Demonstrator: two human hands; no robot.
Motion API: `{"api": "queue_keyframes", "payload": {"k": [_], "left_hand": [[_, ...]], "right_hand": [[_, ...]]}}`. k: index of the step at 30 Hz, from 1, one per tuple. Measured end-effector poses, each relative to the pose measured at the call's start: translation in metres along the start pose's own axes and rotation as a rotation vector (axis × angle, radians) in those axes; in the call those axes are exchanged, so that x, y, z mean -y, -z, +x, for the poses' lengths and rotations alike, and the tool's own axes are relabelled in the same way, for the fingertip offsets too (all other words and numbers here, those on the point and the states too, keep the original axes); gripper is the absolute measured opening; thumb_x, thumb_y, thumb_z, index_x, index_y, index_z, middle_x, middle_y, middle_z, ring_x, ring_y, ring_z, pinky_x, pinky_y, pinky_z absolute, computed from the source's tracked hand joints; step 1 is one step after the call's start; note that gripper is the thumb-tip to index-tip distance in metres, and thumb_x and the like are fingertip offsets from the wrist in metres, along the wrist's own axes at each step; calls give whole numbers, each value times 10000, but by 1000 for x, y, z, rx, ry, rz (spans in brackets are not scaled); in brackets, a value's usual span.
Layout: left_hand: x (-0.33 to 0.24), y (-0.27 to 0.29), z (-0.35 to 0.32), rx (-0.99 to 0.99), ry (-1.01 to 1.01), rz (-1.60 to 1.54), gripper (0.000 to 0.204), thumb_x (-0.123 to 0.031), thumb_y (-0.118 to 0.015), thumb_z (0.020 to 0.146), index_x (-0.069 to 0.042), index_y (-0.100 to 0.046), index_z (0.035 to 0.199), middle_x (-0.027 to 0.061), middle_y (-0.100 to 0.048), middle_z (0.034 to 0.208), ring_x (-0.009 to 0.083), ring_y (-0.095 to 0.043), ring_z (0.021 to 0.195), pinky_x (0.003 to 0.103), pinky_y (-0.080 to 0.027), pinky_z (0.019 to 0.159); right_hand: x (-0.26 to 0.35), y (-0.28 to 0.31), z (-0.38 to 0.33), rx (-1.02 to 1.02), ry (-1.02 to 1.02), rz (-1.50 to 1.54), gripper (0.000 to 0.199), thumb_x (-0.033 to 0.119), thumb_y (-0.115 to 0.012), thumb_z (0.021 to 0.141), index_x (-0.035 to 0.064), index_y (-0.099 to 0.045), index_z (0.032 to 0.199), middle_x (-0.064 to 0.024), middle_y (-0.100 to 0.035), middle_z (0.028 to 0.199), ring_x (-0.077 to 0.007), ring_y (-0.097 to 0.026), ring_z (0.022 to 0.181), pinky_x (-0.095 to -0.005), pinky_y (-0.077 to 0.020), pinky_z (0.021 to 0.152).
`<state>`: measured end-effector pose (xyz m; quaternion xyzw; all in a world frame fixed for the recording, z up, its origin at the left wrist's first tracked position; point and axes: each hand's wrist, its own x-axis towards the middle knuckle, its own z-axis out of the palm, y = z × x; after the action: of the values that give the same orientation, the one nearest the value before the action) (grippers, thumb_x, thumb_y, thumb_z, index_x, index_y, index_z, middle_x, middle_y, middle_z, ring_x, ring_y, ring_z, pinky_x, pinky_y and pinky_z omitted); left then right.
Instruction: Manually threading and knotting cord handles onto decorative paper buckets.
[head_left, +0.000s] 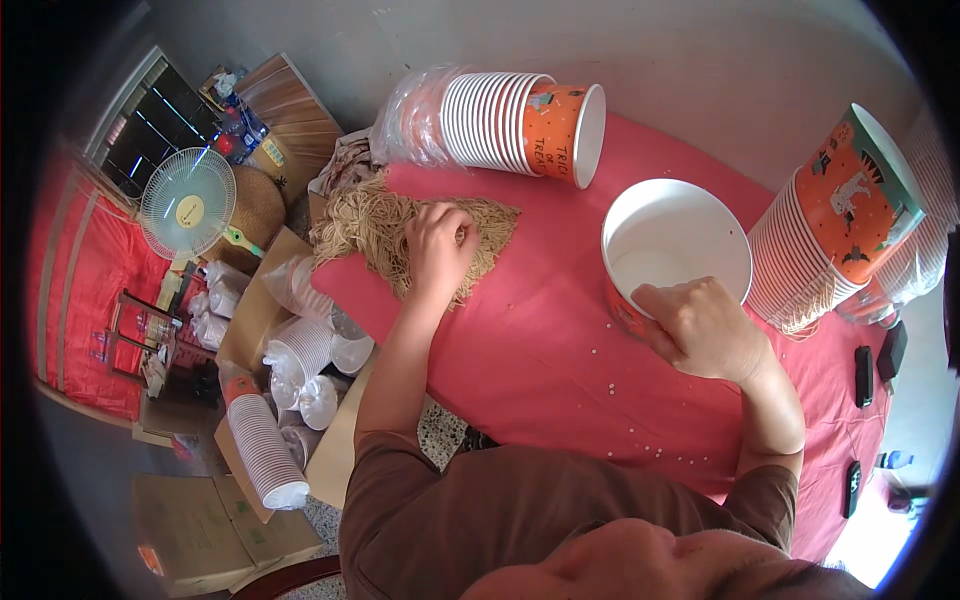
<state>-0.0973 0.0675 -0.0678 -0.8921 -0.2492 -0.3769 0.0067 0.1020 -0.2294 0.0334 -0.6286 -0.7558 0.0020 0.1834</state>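
On the left of the red-covered table, a tangled pile of thin tan cords (372, 222) lies spread out. My left hand (440, 245) rests on it with bent fingers, pinching at the strands; the fingertips are partly hidden. A large paper bucket (690, 215), white inside and orange outside, stands right of centre with nothing visible in it. My right hand (705, 325) is closed over its near rim. Just beyond the right hand, a leaning stack of orange printed buckets (840, 215) has a bunch of tan cords (805, 300) hanging at its lower side.
Another stack of buckets (500, 122), partly in clear plastic, lies at the table's back. Small white bits (612, 388) dot the red cloth (530, 340). Black objects (864, 375) lie at the right edge. Left of the table stand an open carton (335, 440) with wrapped cups and a fan (188, 205).
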Motion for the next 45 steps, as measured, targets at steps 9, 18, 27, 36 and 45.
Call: {"api": "queue_keyframes", "payload": {"k": [9, 18, 27, 36, 45], "left_hand": [[-98, 34, -4, -12, -105, -771, 126, 31, -704, 760, -43, -627, 827, 55, -671, 870, 234, -638, 860, 350, -489, 800], [-59, 47, 17, -173, 23, -688, 109, 63, -666, 792, -7, -632, 869, 77, -664, 904, 184, -634, 853, 314, -504, 767], [-15, 15, 1, 170, -30, -94, 98, -39, -691, 809, -17, -695, 904, 108, -675, 944, 265, -634, 918, 381, -494, 851], [17, 38, 15, 185, 145, -28, 58, -71, -708, 796, -36, -691, 838, 116, -663, 860, 306, -628, 834, 408, -498, 791], [16, 31, 7, 309, 72, 26, 84, -84, -719, 793, -38, -699, 861, 95, -663, 902, 273, -637, 872, 391, -485, 812]], "right_hand": [[-1, -1, 2, 41, -25, 8, 150, 113, -613, 828, 16, -518, 892, -138, -628, 700, -348, -658, 680, -451, -514, 607], [2, -2, 1, 28, -32, 17, 133, 121, -602, 869, 20, -517, 889, -138, -625, 706, -343, -661, 691, -450, -516, 614], [-3, -7, -1, -3, -38, 58, 153, 105, -654, 830, 16, -554, 905, -160, -587, 653, -370, -632, 665, -455, -480, 582], [-4, -9, -1, -7, -36, 51, 158, 85, -650, 812, 14, -552, 912, -161, -596, 664, -365, -642, 680, -456, -488, 591], [-4, -8, 0, -18, -20, 42, 176, 66, -644, 789, 12, -546, 925, -159, -593, 662, -363, -643, 685, -458, -486, 595]]}}
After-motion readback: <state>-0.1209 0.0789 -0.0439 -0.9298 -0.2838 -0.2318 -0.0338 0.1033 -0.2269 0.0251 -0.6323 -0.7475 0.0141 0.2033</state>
